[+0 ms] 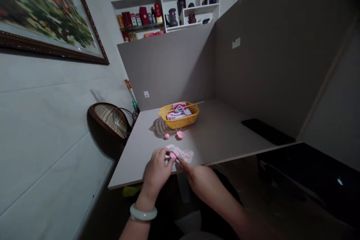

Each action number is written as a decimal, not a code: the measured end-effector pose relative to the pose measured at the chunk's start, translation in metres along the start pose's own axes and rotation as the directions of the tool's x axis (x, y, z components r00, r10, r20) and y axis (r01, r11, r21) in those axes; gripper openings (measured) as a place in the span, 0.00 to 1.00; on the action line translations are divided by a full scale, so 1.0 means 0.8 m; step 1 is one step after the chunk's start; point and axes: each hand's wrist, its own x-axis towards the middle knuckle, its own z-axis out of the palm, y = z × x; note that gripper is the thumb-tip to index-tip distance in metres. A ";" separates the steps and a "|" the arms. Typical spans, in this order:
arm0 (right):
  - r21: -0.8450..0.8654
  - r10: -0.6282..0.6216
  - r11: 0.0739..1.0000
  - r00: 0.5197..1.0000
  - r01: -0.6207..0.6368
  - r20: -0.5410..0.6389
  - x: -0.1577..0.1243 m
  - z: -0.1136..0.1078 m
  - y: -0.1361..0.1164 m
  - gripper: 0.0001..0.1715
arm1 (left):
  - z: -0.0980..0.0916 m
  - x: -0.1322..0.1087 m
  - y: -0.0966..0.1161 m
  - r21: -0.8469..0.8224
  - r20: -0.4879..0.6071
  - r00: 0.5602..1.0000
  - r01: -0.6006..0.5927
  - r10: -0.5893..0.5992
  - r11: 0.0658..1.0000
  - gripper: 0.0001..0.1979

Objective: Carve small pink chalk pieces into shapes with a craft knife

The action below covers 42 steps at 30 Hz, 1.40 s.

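Observation:
My left hand (158, 165), with a pale bangle on its wrist, pinches a small lump of pink modelling clay (173, 155) near the table's front edge. The fingers of my right hand (193, 170) are closed round a thin dark tool (176, 155), whose tip lies against the clay. Its exact kind is too small to make out. Under and beside the clay is a crumpled clear plastic wrapper (188, 155) with pink bits in it. Farther back on the table sit a small pink ball (167, 136) and a larger, creased pink piece (180, 135).
A yellow plastic basket (180, 123) holds pink-and-white packets, with a thin stick (194, 104) across its rim. Grey panels (174, 71) stand at the back and right. A dark flat object (266, 131) lies at the right. Left of the table is a brown woven-backed chair (108, 120).

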 end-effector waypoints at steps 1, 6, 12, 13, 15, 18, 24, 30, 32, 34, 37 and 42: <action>0.012 -0.010 1.000 1.000 0.010 -0.007 -0.003 0.001 0.003 0.37 | -0.006 0.005 -0.001 -0.014 0.020 0.999 -0.025 0.025 1.000 0.10; 0.048 -0.050 0.998 0.998 0.052 -0.032 -0.012 0.002 0.011 0.37 | -0.034 0.041 -0.009 -0.126 0.257 0.941 -0.192 0.219 0.973 0.16; 0.068 -0.066 0.995 0.996 0.069 -0.055 -0.008 0.008 0.012 0.37 | -0.034 0.059 -0.027 -0.221 0.406 0.856 -0.247 0.319 0.944 0.14; 0.068 -0.064 0.995 0.997 0.068 -0.053 -0.011 0.009 0.013 0.38 | -0.032 0.058 -0.029 -0.224 0.401 0.859 -0.244 0.317 0.944 0.14; 0.064 -0.058 0.996 0.997 0.060 -0.042 -0.021 0.010 0.015 0.37 | -0.029 0.054 -0.032 -0.226 0.388 0.869 -0.235 0.308 0.945 0.14; 0.052 -0.040 0.998 0.999 0.041 -0.021 -0.042 0.007 0.018 0.35 | -0.025 0.048 -0.033 -0.229 0.366 0.883 -0.220 0.293 0.948 0.15; 0.025 -0.026 0.999 1.000 0.027 -0.015 -0.037 0.002 0.008 0.35 | -0.020 0.048 -0.035 -0.261 0.340 0.900 -0.190 0.274 0.946 0.13; 0.030 -0.052 0.998 0.998 0.053 -0.027 -0.009 0.012 0.000 0.35 | -0.022 0.049 -0.042 -0.272 0.328 0.910 -0.167 0.255 0.948 0.13; 0.033 -0.059 0.998 0.998 0.059 -0.025 -0.011 0.013 0.003 0.36 | -0.025 0.048 -0.042 -0.273 0.327 0.909 -0.171 0.259 0.947 0.14; 0.035 -0.062 0.997 0.998 0.063 -0.027 -0.015 0.011 0.006 0.35 | -0.028 0.049 -0.041 -0.274 0.328 0.907 -0.176 0.264 0.945 0.15; 0.041 -0.066 0.997 0.997 0.067 -0.027 -0.018 0.005 0.009 0.34 | -0.035 0.050 -0.036 -0.277 0.332 0.904 -0.178 0.268 0.944 0.15; 0.034 -0.048 0.998 0.998 0.049 -0.030 -0.020 0.004 0.010 0.34 | -0.036 0.035 -0.024 -0.214 0.220 0.964 -0.102 0.150 0.972 0.17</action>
